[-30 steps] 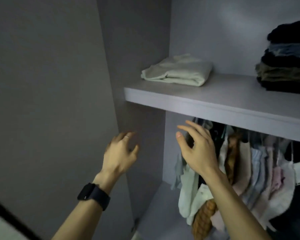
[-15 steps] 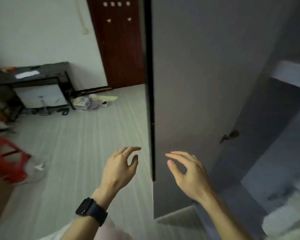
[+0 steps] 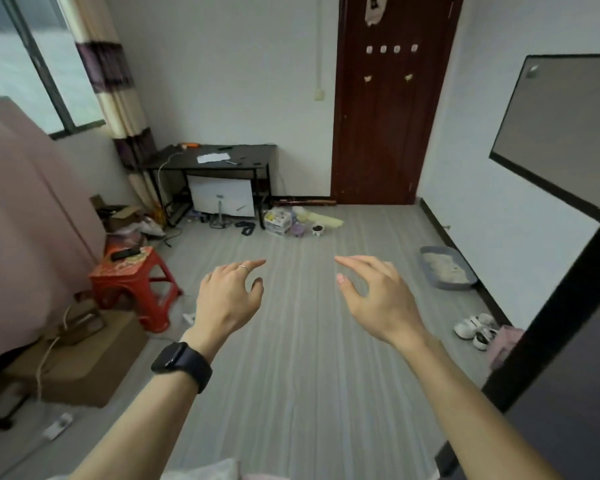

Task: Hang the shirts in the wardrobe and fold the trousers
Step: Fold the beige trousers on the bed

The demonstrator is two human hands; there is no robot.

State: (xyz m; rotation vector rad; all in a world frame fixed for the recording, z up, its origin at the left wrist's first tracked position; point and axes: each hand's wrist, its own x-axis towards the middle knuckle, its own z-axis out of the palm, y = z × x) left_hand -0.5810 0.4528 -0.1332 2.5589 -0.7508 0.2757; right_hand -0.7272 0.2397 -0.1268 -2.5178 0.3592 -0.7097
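My left hand (image 3: 227,297) is held out over the grey floor, fingers apart and holding nothing; a black watch sits on its wrist. My right hand (image 3: 381,296) hovers level with it, a little to the right, also empty with spread fingers. The open wardrobe door (image 3: 555,341) shows as a dark edge at the far right. No shirts or trousers are in view; the wardrobe's inside is out of the frame. A pink cloth-covered mass (image 3: 25,220), probably a bed, fills the left side.
A red plastic stool (image 3: 136,278) and cardboard boxes (image 3: 84,362) stand at the left. A black desk (image 3: 215,161) is against the far wall beside a dark red door (image 3: 385,109). A grey litter tray (image 3: 445,268) and white shoes (image 3: 475,329) lie by the right wall.
My view has swung left, away from the wardrobe's shelf and hanging clothes, past its door, to the room. Both hands stayed raised and empty in front of me.
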